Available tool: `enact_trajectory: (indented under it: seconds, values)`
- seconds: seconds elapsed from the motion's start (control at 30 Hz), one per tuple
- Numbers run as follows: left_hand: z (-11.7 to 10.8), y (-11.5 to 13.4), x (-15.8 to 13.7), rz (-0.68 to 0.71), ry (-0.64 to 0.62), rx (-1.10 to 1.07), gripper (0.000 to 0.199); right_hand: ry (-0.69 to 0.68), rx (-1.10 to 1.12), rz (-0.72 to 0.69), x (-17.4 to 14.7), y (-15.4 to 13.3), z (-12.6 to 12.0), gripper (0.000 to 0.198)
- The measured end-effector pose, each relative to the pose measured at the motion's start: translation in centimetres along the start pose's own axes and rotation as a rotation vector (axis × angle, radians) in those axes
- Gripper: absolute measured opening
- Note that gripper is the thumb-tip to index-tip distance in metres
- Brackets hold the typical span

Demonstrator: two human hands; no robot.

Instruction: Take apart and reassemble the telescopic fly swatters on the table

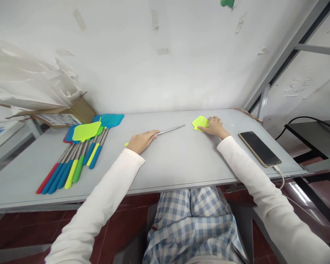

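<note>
My left hand [141, 141] is closed around a fly swatter handle, of which a bit of yellow-green shows behind the hand. Its thin metal rod [172, 129] points right and slightly away from me. Apart from the rod tip lies a yellow-green fly swatter head [200, 123], a flat mesh paddle with a short neck towards the rod. My right hand [215, 126] grips the head's right side, thumb on top near the front edge. To the left, several fly swatters with blue, red, green and yellow handles [69, 173] lie in a fanned pile, their heads [86, 131] overlapping.
A cardboard box [68, 113] with white plastic bags [33, 77] stands at the back left of the grey table [178, 161]. A phone [260, 148] with a white charging cable [280, 176] lies at the right. The white wall [165, 80] borders the table's back edge.
</note>
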State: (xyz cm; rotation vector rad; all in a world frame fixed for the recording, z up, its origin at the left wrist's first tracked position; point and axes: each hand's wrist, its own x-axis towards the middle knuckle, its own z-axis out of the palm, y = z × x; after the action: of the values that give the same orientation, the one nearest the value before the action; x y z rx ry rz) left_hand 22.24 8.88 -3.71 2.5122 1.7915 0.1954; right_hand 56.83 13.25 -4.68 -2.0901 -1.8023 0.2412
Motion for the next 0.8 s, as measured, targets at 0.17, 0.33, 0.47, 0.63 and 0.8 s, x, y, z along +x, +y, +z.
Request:
enact_trajectory:
  seconds: [0.17, 0.33, 0.47, 0.63, 0.8]
  values:
    - [-0.1, 0.5, 0.5, 0.045, 0.035, 0.014, 0.041, -0.045, -0.033, -0.021, 1.6, 0.8, 1.4, 0.078]
    - [-0.1, 1.7, 1.0, 0.042, 0.042, 0.057, 0.034, 0.03, 0.035, -0.046, 1.6, 1.6, 1.2, 0.071]
    - [-0.3, 3.0, 1.7, 0.028, 0.017, 0.102, 0.033, 0.022, 0.049, -0.02, 1.8, 1.7, 1.2, 0.093]
    - [-0.1, 3.9, 2.9, 0.048, -0.02, 0.077, 0.055, -0.017, 0.064, -0.005, 2.4, 1.2, 1.0, 0.109]
    - [0.2, 3.7, 4.3, 0.217, 0.03, -0.022, 0.041, 0.076, 0.212, 0.061, 3.0, 1.7, 0.3, 0.104]
